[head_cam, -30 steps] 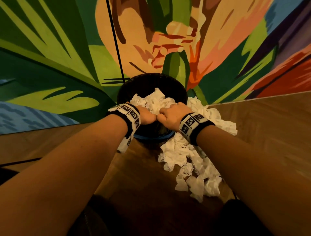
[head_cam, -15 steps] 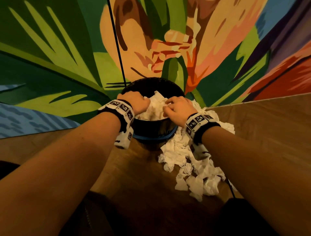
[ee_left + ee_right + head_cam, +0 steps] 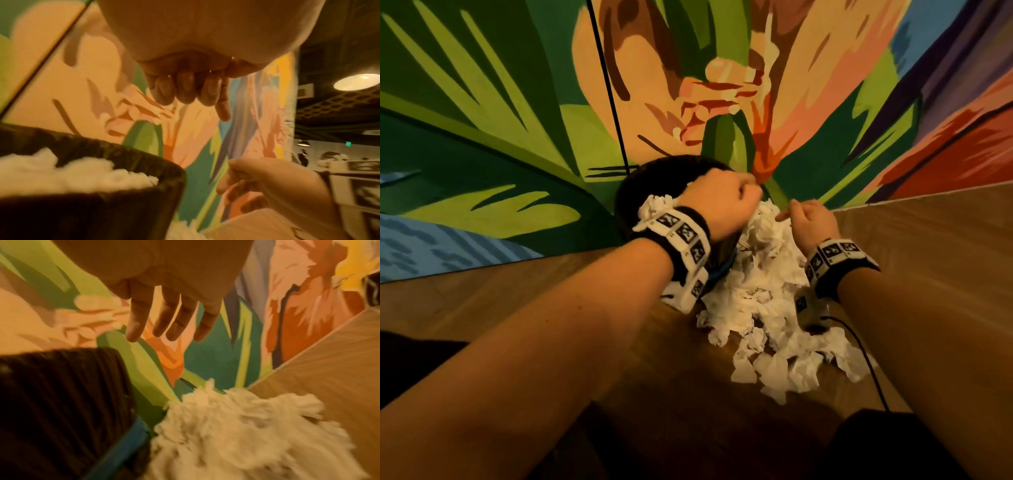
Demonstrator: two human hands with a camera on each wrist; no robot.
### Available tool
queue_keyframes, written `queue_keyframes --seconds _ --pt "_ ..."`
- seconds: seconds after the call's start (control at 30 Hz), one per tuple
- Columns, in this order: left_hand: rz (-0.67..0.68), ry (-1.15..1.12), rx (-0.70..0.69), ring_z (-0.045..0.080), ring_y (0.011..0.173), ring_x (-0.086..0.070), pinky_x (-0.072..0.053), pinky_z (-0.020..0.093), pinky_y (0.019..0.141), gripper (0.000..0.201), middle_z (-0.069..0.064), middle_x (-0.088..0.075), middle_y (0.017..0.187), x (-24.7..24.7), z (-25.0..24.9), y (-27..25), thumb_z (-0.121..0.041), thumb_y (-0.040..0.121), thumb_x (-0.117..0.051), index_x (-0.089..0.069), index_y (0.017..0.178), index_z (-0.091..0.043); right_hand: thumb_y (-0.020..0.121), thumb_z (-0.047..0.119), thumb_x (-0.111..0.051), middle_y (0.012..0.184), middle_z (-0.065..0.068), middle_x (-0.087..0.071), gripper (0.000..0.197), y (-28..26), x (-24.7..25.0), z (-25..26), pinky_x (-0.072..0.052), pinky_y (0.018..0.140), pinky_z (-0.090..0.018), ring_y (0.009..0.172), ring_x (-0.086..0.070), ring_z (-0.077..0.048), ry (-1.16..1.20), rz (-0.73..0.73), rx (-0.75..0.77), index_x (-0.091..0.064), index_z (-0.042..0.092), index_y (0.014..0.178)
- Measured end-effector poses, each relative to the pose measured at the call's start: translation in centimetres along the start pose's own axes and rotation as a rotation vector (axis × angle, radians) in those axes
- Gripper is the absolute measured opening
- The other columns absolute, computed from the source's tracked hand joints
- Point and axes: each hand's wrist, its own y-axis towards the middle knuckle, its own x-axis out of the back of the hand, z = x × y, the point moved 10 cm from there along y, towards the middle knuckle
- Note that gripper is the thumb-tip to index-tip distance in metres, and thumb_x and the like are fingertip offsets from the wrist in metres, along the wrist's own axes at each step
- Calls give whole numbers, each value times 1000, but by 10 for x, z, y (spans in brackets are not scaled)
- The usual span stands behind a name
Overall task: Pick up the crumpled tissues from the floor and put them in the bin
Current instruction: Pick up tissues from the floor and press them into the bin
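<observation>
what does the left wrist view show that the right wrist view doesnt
Only the left wrist view: tissues inside the bin, the empty left hand with curled fingers, a ceiling lamp.
Only the right wrist view: the floor pile beside the bin, the bin's blue band.
Both: the right hand, empty, the bin, the mural, wood floor.

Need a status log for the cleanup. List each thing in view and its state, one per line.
bin: upright by the wall, heaped with tissues to the rim.
tissues in the bin: crumpled, piled to the rim.
tissues on the floor: crumpled, heaped against the bin's right side, not yet picked up.
left hand: over the bin, fingers curled, empty.
right hand: over the floor pile, fingers relaxed, empty.
</observation>
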Motion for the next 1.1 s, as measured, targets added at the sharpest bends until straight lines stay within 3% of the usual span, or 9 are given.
queue_keyframes --seconds 0.1,0.2,0.33,0.4,0.53,0.67,0.87,1.03,1.1 --pt "146 -70 -39 25 71 -60 -52 39 68 28 5 -65 76 -64 -16 -13 -32 88 -41 -65 84 -18 99 36 -40 100 -6 -69 36 -28 -21 -52 -43 76 -31 78 -57 -18 -43 154 -173 -71 27 81" --pt "320 -96 14 17 71 -59 -50 31 65 24 1 -69 88 -138 2 -40 -28 93 -45 -69 95 -24 99 40 -46 113 -8 -66 27 -76 -58 -104 -53 89 -40 97 -63 -29 -197 414 -298 -68 27 108" --pt "663 -47 165 22 88 -60 -44 26 68 26 4 -67 109 -236 50 -106 -27 97 -43 -63 114 -25 97 31 -49 122 -7 -60 27 -144 -103 -152 -51 79 -30 93 -62 -24 -395 717 -337 -61 31 121" --pt "782 5 200 27 103 -60 -46 27 78 32 7 -61 123 -273 67 -140 -25 97 -48 -56 128 -24 95 27 -50 130 -7 -57 38 -170 -118 -167 -47 78 -27 102 -60 -23 -477 839 -353 -53 34 132" --pt "986 74 279 38 131 -42 -39 43 108 74 17 -34 149 -318 94 -192 -18 92 -60 -19 153 -30 93 27 -50 147 -3 -45 52 -191 -134 -176 -43 101 -38 130 -46 -28 -646 985 -276 -40 39 143" --pt "1118 259 235 43 136 -33 -38 49 108 82 14 -15 157 -327 113 -216 -28 92 -61 -7 152 -39 89 25 -64 129 -5 -60 37 -179 -133 -175 -49 96 -35 116 -57 -25 -617 905 -271 -62 26 125" --pt "894 275 211 32 126 -46 -42 44 103 47 9 -46 140 -309 111 -188 -37 96 -52 -40 140 -24 92 36 -61 100 -2 -66 17 -150 -105 -169 -46 77 -28 89 -60 -18 -233 530 -419 -66 22 101" --pt "899 210 336 14 99 -56 -45 29 80 21 -1 -60 128 -308 121 -190 -24 98 -48 -56 117 -24 94 30 -53 121 -10 -65 36 -135 -73 -168 -47 87 -29 110 -61 -28 15 252 -584 -64 13 123" --pt "848 159 380 17 107 -56 -48 31 83 33 2 -51 137 -305 125 -193 -28 96 -51 -50 129 -23 93 25 -53 125 -11 -63 42 -133 -65 -168 -50 79 -26 103 -64 -26 84 172 -623 -57 14 134"
